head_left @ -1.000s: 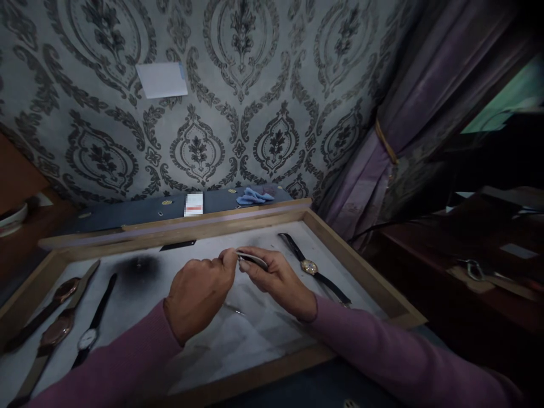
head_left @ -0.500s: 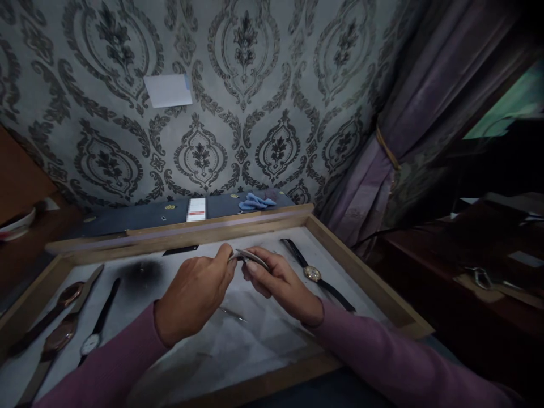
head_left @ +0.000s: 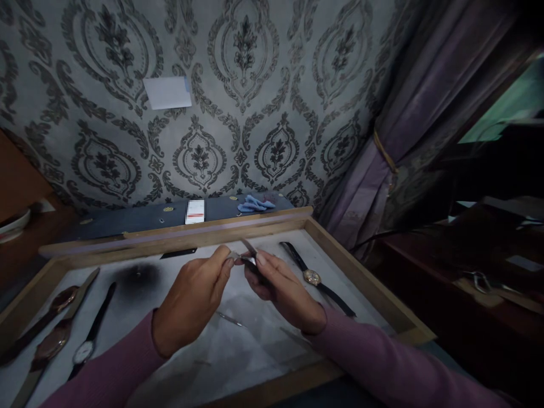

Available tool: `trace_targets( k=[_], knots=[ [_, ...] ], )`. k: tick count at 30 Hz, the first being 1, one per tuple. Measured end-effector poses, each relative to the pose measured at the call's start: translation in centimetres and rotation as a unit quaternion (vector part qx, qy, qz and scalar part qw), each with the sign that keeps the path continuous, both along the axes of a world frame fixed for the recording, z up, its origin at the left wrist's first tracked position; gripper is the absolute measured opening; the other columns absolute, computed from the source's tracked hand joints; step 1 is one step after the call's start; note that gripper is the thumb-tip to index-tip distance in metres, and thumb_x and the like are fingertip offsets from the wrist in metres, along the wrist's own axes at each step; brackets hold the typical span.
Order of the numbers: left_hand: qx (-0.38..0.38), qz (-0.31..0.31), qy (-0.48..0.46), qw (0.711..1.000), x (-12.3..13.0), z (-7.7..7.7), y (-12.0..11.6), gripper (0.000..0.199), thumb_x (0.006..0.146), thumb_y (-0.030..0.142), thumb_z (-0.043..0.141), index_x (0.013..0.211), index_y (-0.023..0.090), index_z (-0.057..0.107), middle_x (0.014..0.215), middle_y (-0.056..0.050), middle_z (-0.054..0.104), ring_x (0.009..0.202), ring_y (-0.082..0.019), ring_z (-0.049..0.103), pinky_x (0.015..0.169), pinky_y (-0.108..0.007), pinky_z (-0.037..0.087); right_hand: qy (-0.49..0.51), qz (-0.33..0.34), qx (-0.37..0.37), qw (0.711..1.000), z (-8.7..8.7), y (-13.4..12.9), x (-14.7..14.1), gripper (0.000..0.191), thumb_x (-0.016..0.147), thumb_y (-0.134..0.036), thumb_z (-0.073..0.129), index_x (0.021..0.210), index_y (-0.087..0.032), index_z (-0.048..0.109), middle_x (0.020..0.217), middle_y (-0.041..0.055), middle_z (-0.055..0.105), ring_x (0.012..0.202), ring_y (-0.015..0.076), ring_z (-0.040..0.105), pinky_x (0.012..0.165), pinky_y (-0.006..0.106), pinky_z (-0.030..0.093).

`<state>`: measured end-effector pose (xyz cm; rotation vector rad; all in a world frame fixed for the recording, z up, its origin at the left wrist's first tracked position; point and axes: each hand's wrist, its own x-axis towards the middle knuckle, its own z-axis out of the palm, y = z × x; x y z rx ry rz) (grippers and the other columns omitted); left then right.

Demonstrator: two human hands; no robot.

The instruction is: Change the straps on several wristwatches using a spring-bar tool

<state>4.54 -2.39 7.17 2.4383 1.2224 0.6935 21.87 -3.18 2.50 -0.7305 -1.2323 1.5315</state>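
Note:
My left hand (head_left: 191, 297) is closed on a small light-coloured piece near the tray's middle; its details are too small to tell. My right hand (head_left: 283, 286) grips a dark, thin strap-like piece (head_left: 249, 247), one end pointing up. The fingertips of both hands nearly meet. Below them a thin metal tool (head_left: 230, 319) lies on the white sheet. To the right rests a gold-cased watch (head_left: 312, 277) with a black strap. On the left lie two brown watches (head_left: 53, 341) and a white-faced watch (head_left: 84, 352) with a black strap.
A wooden-rimmed tray (head_left: 357, 272) surrounds the work. Behind it are a phone (head_left: 195, 211) and a blue cloth (head_left: 256, 203). A flat black strip (head_left: 178, 253) lies by the back rim. A purple curtain (head_left: 361, 192) hangs at right, beside a dark red table with metal items.
My right hand has turned the strap-like piece so that its end points more upward. A small gap shows between the pieces in my two hands. The view has shifted slightly.

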Motion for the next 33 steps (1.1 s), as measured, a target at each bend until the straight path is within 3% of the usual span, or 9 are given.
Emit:
trace_targets(
  k=[18,23,33],
  knots=[
    [0.205,0.035,0.157,0.965,0.3,-1.0,-0.4,0.017,0.096,0.018,0.036,0.085,0.020,0.049,0.054,0.002,0.064,0.047,-0.018,0.063,0.045,-0.027,0.029,-0.050,0.001,0.035,0.998,0.9,-0.7,-0.3,0.035,0.088,-0.050,0.058,0.096,-0.017,0.050,0.063,-0.0073,0.033,0.050,0.0062,0.024,0.042,0.020,0.017],
    [0.253,0.030,0.174,0.951,0.2,-1.4,-0.4,0.013,0.093,0.015,0.040,0.084,0.020,0.048,0.054,0.003,0.062,0.046,-0.018,0.061,0.043,-0.028,0.030,-0.053,-0.002,0.035,0.998,0.8,-0.7,-0.4,0.036,0.088,-0.050,0.058,0.101,-0.017,0.051,0.063,-0.0075,0.033,0.050,0.0065,0.023,0.042,0.020,0.018],
    [0.357,-0.003,0.181,0.916,0.0,-1.2,-0.4,0.020,0.092,0.006,0.037,0.080,0.021,0.045,0.054,0.004,0.055,0.045,-0.018,0.057,0.042,-0.031,0.034,-0.020,0.009,0.032,0.999,0.8,-0.7,-0.4,0.031,0.088,-0.047,0.059,0.092,-0.017,0.049,0.064,-0.0075,0.034,0.049,0.0051,0.023,0.042,0.021,0.017]
  ],
)
